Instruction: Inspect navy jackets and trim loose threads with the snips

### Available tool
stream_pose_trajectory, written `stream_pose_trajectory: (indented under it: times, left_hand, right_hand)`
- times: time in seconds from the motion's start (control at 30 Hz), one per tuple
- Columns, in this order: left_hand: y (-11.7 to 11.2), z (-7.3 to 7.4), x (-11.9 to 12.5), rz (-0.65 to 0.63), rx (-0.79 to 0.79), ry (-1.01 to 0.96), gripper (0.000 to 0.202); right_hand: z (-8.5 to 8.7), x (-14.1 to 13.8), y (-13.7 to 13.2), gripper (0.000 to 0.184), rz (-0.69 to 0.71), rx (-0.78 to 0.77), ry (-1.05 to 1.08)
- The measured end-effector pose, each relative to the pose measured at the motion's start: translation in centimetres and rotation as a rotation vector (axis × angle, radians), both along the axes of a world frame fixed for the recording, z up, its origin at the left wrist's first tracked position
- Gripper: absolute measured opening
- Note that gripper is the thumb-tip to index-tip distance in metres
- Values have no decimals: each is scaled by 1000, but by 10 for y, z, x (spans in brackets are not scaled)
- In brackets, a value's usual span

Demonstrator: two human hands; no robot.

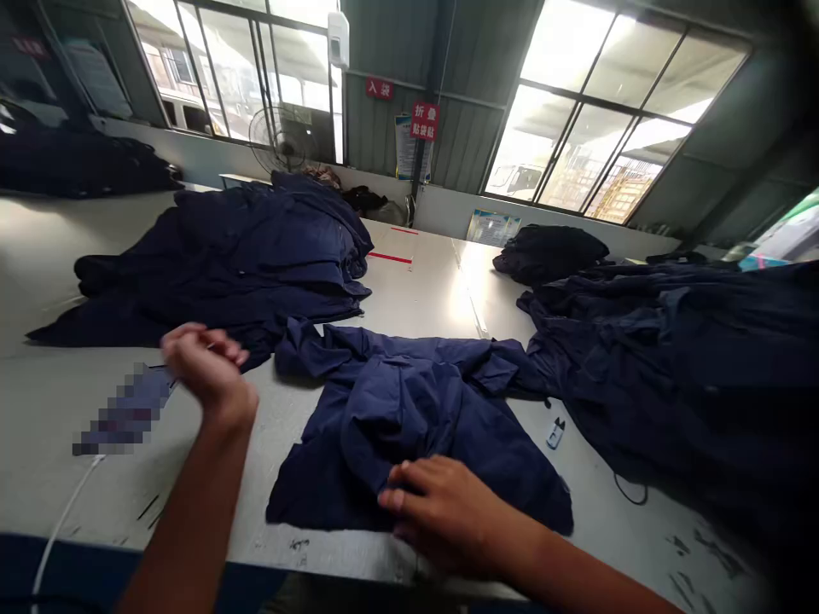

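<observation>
Left grip raised, blurred, fingers curled, cannot tell how tightly. Rightward, navy garment on table, right grip over its near edge, cannot tell if pinching cloth. Snips farther right, beyond that grip.

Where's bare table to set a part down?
Bare table behind the spread garment, between the left pile and the small dark bundle. Narrower patch between garment and right heap, though a small tool lies there. Crowded: right side, under the heap; back left, under the pile.
</observation>
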State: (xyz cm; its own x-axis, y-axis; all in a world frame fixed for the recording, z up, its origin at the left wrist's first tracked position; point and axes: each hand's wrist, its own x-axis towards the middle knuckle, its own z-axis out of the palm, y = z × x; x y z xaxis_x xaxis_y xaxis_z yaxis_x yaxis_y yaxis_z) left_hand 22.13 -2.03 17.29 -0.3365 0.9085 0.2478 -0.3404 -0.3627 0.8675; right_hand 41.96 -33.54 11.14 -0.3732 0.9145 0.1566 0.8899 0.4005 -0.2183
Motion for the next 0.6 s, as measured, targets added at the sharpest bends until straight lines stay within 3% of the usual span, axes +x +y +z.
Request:
stream_pose_trajectory:
  times: [0.1,0.17,0.23,0.3,0.37,0.47,0.53,0.6]
  left_hand:
    - [10,32,60,-86,100,26,18]
    - [8,46,107,-229,238,190,21]
    - [-3,41,143,-443,399,452,19]
    - [-21,16,157,-648,532,714,18]
    - [-38,-19,147,-810,642,958,29]
    - [-53,-64,104,-932,715,1207,49]
    - [-58,-82,69,-978,759,1362,56]
    - [-63,-93,38,-1029,866,1508,60]
  right_hand:
    - [17,28,33,31,-200,75,19]
    - [19,51,58,37,-380,50,3]
    - [8,73,73,48,-493,7,-25]
    - [-13,90,77,66,-529,-48,-41]
    - [-37,103,69,79,-548,-96,-46]
    - [-66,122,47,72,-591,-129,-44]
    - [-75,135,33,73,-621,-167,-36]
    - [-73,145,24,78,-631,-231,-16]
